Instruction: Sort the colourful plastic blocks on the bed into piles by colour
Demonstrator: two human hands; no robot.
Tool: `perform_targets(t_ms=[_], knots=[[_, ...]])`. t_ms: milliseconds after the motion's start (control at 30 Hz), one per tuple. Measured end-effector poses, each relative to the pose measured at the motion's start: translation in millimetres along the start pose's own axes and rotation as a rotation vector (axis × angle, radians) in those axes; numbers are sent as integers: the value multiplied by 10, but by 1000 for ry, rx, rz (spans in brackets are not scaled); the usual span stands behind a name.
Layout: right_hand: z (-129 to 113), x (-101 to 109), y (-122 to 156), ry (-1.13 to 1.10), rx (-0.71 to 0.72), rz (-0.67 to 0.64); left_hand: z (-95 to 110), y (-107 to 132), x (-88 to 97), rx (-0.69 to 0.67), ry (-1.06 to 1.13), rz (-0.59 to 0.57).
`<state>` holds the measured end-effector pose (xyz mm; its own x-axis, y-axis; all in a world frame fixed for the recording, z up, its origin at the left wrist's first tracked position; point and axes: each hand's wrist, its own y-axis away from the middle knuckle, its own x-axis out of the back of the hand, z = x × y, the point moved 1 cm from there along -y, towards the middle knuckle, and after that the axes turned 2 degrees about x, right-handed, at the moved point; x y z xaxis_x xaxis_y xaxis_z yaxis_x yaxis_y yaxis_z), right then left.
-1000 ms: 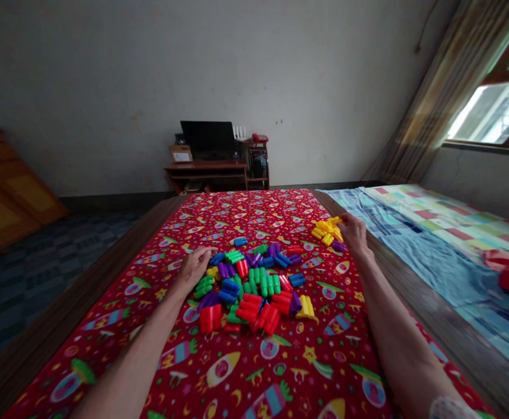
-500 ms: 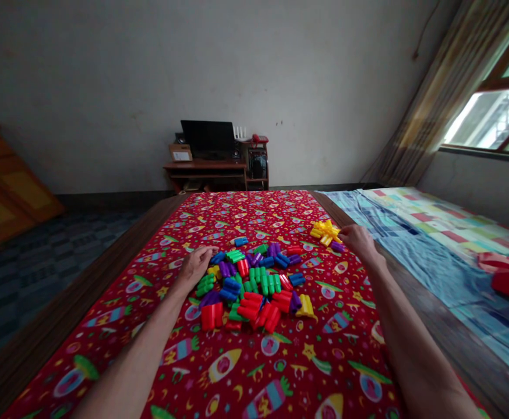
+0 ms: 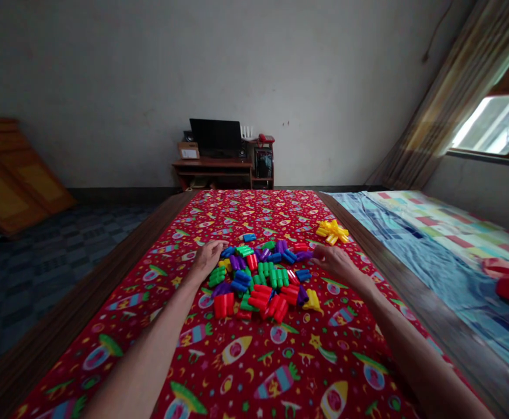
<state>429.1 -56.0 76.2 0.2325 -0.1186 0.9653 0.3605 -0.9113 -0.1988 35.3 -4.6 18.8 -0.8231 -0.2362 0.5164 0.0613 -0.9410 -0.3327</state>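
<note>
A heap of plastic building blocks in green, red, blue, purple and yellow, each shaped like joined tubes, lies on the red patterned cloth (image 3: 276, 372). My left hand (image 3: 207, 259) rests at the heap's left edge, fingers loosely stretched beside a blue block (image 3: 227, 252), with nothing visible in them. At the right edge, my right hand (image 3: 335, 263) is closed on a purple block (image 3: 306, 256) with its fingertips. Past that hand sits a separate pile of yellow blocks (image 3: 332, 231). One blue block (image 3: 249, 237) lies alone behind the heap.
The cloth covers a table with dark wooden edges (image 3: 348, 224). To the right is a bed with a blue sheet (image 3: 394, 250). A desk (image 3: 213, 166) with a monitor (image 3: 216, 138) stands by the far wall, and a wooden cabinet (image 3: 18, 180) at the left.
My right hand has moved left and nearer, from beside the yellow pile to the heap. The purple block that lay by the yellow pile is gone from there. The view has shifted slightly.
</note>
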Motion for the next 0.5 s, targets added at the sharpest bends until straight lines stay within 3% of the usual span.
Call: perform_targets(t_ms=[133, 233, 367, 500], knots=[[-640, 95, -162, -70, 248, 80, 2, 7, -7, 3, 14, -2], [-1226, 99, -424, -45, 368, 37, -14, 0, -22, 10, 34, 10], [-1948, -148, -813, 40, 628, -111, -47, -12, -17, 18, 80, 34], [-2234, -458, -1023, 197, 713, -234, -74, -6, 17, 103, 260, 108]])
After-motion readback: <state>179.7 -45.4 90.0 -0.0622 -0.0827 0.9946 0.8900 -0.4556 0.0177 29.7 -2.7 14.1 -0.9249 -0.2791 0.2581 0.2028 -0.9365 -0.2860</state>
